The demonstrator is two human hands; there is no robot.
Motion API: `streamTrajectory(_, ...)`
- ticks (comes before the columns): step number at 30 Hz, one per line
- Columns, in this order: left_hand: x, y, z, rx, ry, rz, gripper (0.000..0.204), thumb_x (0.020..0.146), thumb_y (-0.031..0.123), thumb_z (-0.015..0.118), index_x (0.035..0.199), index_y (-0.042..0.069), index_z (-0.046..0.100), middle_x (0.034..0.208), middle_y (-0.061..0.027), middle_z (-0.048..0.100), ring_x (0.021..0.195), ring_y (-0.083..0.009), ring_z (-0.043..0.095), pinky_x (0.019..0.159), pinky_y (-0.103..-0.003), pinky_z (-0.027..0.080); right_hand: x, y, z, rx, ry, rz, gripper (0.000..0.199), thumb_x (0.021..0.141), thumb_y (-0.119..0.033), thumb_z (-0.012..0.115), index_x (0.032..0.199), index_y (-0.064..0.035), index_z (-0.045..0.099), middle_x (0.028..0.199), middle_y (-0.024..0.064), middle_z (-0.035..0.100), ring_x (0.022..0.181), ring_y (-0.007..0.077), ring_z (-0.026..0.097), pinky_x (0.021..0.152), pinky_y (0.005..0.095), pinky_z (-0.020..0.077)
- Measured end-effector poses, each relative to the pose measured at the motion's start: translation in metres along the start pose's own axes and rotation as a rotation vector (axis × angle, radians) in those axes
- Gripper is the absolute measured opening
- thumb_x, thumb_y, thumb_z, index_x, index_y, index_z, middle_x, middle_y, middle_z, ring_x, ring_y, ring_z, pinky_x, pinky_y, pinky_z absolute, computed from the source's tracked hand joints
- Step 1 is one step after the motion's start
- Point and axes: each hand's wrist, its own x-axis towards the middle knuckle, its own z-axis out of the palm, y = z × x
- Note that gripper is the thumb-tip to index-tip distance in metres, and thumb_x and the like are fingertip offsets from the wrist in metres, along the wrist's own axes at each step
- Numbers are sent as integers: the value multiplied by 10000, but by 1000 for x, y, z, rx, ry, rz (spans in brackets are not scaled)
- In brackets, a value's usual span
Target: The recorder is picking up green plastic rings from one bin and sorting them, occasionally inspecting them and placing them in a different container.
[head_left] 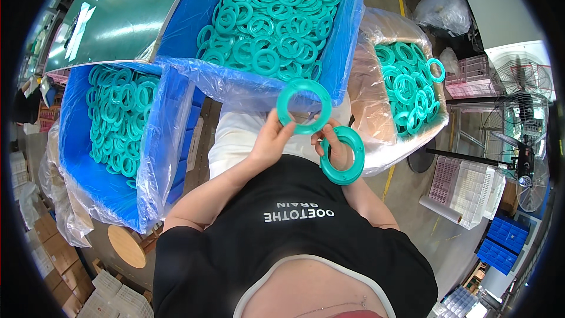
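Observation:
My left hand [273, 139] pinches the lower left rim of a flat green plastic ring [318, 90], raised in front of my lap. Just to its right, my right hand [339, 152] is closed round the rim of a second green ring [333, 175], its thumb through the opening; I cannot tell whether more than one ring is stacked there. The two rings are close together, the left one higher. Beyond them stands a big blue bin [351, 41] lined with clear plastic, heaped with loose green rings [276, 29].
At the left, another lined blue bin [76, 159] holds green rings. A plastic-lined carton [368, 91] of rings stands at the right, one ring [435, 70] at its edge. A green table [132, 12] is far left; a floor fan [522, 159] is at the right.

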Motion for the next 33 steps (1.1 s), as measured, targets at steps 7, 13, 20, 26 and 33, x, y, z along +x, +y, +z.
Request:
streamTrajectory(7,15,21,-23,-176,-183,-380,274,969,254,463,1014,34,620,978,-38,601,895,-90,520,759,-254,426,-1,-14,-15,-93,10,173,220,916,-221,540,932,-8,593,708,28,590,545,62,439,484,193,333)
streamTrajectory(13,24,34,-21,116,-410,-270,317,971,297,455,905,29,610,796,25,578,715,-54,488,663,-216,407,-7,-17,-23,-325,-105,184,255,912,-250,544,911,-8,621,673,22,590,517,47,450,465,180,340)
streamTrajectory(20,20,43,-13,749,-292,-45,103,860,122,592,878,22,580,699,-32,539,669,-110,502,611,-262,410,-5,-21,-22,-273,-75,236,278,869,-272,603,923,-2,644,661,9,589,498,45,443,456,186,346)
streamTrajectory(26,30,20,-14,1125,-165,585,92,872,122,548,869,32,564,702,-119,557,627,-227,548,583,-344,440,-6,-30,-23,-305,-72,226,285,885,-284,581,932,-9,636,673,6,593,496,41,438,453,184,336)
streamTrajectory(33,48,22,-40,-83,-78,-247,132,951,140,463,927,47,553,784,-26,594,638,-80,498,528,-218,384,17,-15,-124,23,424,-105,220,913,-252,564,983,-55,631,733,-9,588,550,47,464,469,177,343)
